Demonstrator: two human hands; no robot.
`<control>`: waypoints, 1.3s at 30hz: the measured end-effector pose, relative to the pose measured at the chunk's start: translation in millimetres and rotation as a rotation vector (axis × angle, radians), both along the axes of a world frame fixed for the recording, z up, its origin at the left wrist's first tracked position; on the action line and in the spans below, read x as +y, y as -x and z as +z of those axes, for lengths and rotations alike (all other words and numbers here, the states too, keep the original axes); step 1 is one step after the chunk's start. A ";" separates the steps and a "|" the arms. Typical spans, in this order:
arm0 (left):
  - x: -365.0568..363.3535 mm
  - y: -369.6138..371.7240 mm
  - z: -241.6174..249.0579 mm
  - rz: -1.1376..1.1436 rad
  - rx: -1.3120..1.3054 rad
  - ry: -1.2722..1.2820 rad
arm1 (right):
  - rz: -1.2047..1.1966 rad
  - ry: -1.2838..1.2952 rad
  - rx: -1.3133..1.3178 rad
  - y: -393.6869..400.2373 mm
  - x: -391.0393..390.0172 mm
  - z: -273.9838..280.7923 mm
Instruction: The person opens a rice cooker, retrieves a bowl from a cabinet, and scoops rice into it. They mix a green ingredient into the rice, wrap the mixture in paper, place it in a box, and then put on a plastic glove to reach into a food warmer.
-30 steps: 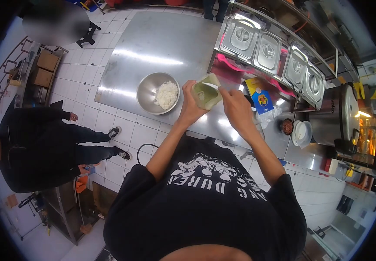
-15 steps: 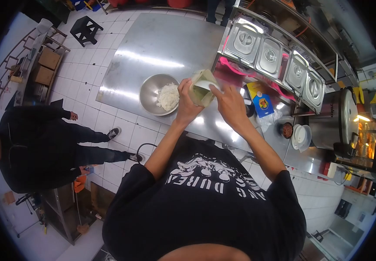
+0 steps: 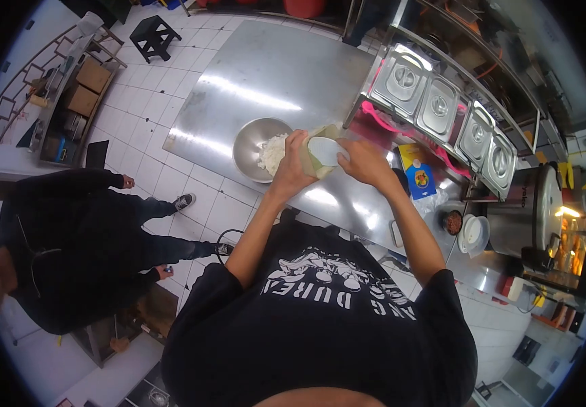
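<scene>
My left hand is closed around a pale green open-topped pouch, holding it above the steel table. My right hand pinches a white scoop, whose broad rounded end lies at the pouch's mouth. Whether the scoop carries anything cannot be made out. Beside my left hand stands a round steel bowl with white cooked rice in it. The hand and pouch hide part of the bowl's right side.
Lidded steel pans line a rack at the right. Nearby are a blue-and-yellow packet, a small bowl of reddish-brown food, a white lidded tub and a large cooker. Another person stands at the left; a black stool is behind.
The scoop has turned, so its broad white face shows more at the pouch's mouth. The pouch overlaps the bowl side more. The view has shifted slightly, and the other person has moved.
</scene>
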State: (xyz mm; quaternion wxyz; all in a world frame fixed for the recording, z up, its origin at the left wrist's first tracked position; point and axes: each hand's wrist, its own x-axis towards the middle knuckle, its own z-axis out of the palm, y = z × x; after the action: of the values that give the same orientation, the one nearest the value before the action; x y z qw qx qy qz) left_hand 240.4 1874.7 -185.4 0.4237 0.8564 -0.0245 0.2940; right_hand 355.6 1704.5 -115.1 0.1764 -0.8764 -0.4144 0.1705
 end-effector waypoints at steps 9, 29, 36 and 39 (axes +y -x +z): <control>18.6 12.5 -1.1 -0.026 0.142 -0.004 | 0.078 -0.317 0.353 1.4 18.7 -37.9; 32.0 26.4 -7.2 0.088 0.169 0.033 | -0.135 -0.399 0.718 6.0 29.1 -39.7; 59.7 45.4 -24.3 0.173 0.210 0.184 | -0.038 -0.390 0.650 -9.5 50.7 -50.4; 74.5 54.9 -29.1 0.256 0.181 0.238 | -0.017 -0.382 0.697 -18.4 66.8 -54.6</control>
State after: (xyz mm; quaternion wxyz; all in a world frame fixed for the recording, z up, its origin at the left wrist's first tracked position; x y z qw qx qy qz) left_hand 185.5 1949.2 -214.5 0.4817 0.8193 0.1576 0.2683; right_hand 374.0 1771.2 -169.7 0.4679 -0.7208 -0.3469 0.3759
